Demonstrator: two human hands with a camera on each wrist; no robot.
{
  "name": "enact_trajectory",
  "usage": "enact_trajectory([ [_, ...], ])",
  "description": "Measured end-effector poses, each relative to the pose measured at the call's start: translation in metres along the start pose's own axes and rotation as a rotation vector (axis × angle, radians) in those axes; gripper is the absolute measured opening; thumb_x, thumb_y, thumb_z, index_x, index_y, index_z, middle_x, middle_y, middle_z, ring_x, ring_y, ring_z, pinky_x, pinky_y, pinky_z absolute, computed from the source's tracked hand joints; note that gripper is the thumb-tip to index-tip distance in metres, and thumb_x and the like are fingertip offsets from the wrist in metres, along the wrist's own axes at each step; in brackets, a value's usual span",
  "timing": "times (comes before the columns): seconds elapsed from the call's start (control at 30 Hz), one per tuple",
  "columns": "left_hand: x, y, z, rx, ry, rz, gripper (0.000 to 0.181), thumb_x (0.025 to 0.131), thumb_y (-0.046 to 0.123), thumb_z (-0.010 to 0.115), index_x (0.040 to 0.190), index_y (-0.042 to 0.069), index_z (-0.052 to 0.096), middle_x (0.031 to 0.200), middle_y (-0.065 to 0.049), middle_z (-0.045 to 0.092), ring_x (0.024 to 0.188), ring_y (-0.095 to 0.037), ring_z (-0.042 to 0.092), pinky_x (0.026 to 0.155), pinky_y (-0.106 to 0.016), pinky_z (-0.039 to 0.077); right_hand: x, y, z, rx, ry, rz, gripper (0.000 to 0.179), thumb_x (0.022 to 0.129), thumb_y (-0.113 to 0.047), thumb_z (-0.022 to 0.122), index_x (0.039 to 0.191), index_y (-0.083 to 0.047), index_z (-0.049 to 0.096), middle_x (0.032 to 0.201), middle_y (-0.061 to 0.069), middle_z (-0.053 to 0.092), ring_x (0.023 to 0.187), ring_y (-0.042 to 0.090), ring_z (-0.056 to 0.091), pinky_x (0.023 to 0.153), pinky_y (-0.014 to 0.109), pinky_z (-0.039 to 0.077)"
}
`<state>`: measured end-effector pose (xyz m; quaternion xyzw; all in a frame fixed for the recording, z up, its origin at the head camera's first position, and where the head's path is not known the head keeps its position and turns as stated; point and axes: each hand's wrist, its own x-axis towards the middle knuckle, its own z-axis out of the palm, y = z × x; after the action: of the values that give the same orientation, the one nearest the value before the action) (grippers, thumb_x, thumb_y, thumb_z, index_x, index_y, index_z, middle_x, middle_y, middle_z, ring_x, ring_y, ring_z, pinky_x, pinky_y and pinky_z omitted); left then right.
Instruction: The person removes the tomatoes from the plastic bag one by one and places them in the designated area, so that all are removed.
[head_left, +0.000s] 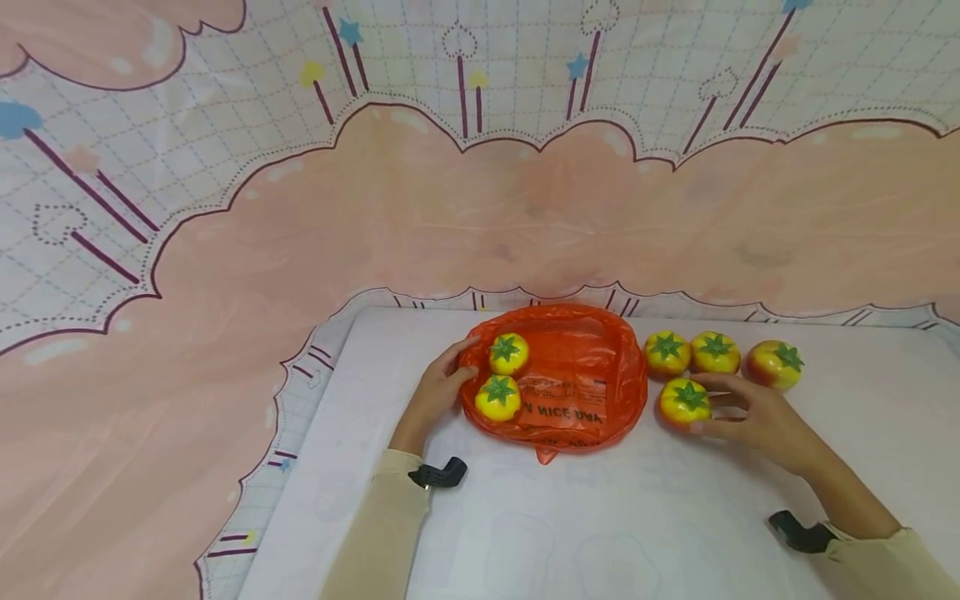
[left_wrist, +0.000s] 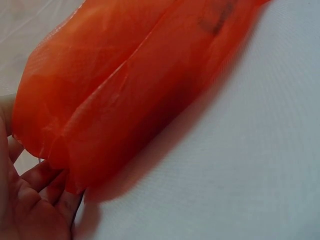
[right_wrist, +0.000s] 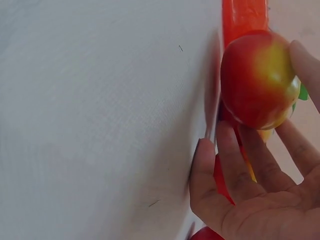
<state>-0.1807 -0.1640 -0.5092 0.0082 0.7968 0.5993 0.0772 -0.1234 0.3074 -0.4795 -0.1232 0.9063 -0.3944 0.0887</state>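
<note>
A red plastic bag (head_left: 570, 350) with printed lettering lies spread with its mouth up. Two yellow toy tomatoes with green star-shaped tops, an upper one (head_left: 509, 354) and a lower one (head_left: 498, 398), sit inside at its left. My left hand (head_left: 442, 385) grips the bag's left rim; the left wrist view shows fingers around the bag's edge (left_wrist: 75, 150). Right of the bag, my right hand (head_left: 757, 417) holds a red-and-yellow toy tomato (right_wrist: 257, 80) between thumb and fingers. The right wrist view has it raised off the white surface, red side showing.
Behind my right hand stand three more toy tomatoes: one beside the bag (head_left: 667, 355), one in the middle (head_left: 715, 353) and one tipped over (head_left: 775, 364) at the right. All rest on a white table (head_left: 585, 525). A pink patterned cloth (head_left: 487, 217) hangs behind.
</note>
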Motion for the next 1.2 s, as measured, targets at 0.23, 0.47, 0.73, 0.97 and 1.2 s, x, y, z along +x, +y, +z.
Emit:
enact_trajectory([
  [0.23, 0.0002, -0.0001, 0.0001, -0.004, -0.004, -0.004, 0.048, 0.100, 0.019, 0.058, 0.146, 0.035, 0.054, 0.160, 0.003, 0.043, 0.152, -0.024, 0.037, 0.124, -0.047, 0.033, 0.0020, 0.0012, -0.0016, 0.006, -0.018, 0.009, 0.066, 0.087, -0.032, 0.081, 0.144, -0.013, 0.055, 0.138, 0.014, 0.062, 0.116, 0.030, 0.064, 0.085, 0.012, 0.053],
  [0.47, -0.0008, 0.0006, -0.0006, 0.003, 0.000, 0.000, 0.049, 0.100, 0.019, 0.057, 0.146, 0.035, 0.054, 0.160, 0.002, 0.043, 0.152, -0.025, 0.037, 0.124, -0.048, 0.032, 0.0025, -0.0012, -0.0013, 0.014, -0.020, 0.007, 0.065, 0.087, -0.032, 0.081, 0.143, -0.012, 0.055, 0.138, 0.015, 0.061, 0.116, 0.033, 0.064, 0.086, 0.011, 0.052],
  [0.73, 0.0016, -0.0016, 0.0003, -0.008, -0.005, -0.002, 0.048, 0.100, 0.019, 0.058, 0.145, 0.036, 0.055, 0.160, 0.003, 0.044, 0.151, -0.024, 0.037, 0.124, -0.047, 0.032, 0.0027, -0.0014, -0.0020, 0.013, -0.016, 0.015, 0.067, 0.087, -0.033, 0.081, 0.144, -0.011, 0.054, 0.139, 0.017, 0.060, 0.118, 0.037, 0.062, 0.084, 0.011, 0.053],
  [0.97, 0.0010, 0.0010, -0.0002, -0.001, -0.004, -0.004, 0.048, 0.100, 0.020, 0.059, 0.145, 0.037, 0.055, 0.160, 0.003, 0.043, 0.153, -0.024, 0.035, 0.124, -0.048, 0.031, 0.0029, -0.0006, -0.0014, 0.012, -0.012, 0.009, 0.066, 0.087, -0.032, 0.081, 0.144, -0.012, 0.055, 0.139, 0.015, 0.061, 0.117, 0.034, 0.063, 0.086, 0.011, 0.052],
  [1.2, 0.0008, 0.0028, -0.0012, 0.000, -0.008, -0.031, 0.048, 0.100, 0.021, 0.058, 0.144, 0.039, 0.055, 0.161, 0.004, 0.042, 0.153, -0.024, 0.035, 0.124, -0.049, 0.032, 0.0029, -0.0045, -0.0010, 0.006, -0.024, 0.002, 0.067, 0.087, -0.033, 0.081, 0.145, -0.012, 0.054, 0.140, 0.016, 0.060, 0.117, 0.036, 0.063, 0.088, 0.018, 0.057],
])
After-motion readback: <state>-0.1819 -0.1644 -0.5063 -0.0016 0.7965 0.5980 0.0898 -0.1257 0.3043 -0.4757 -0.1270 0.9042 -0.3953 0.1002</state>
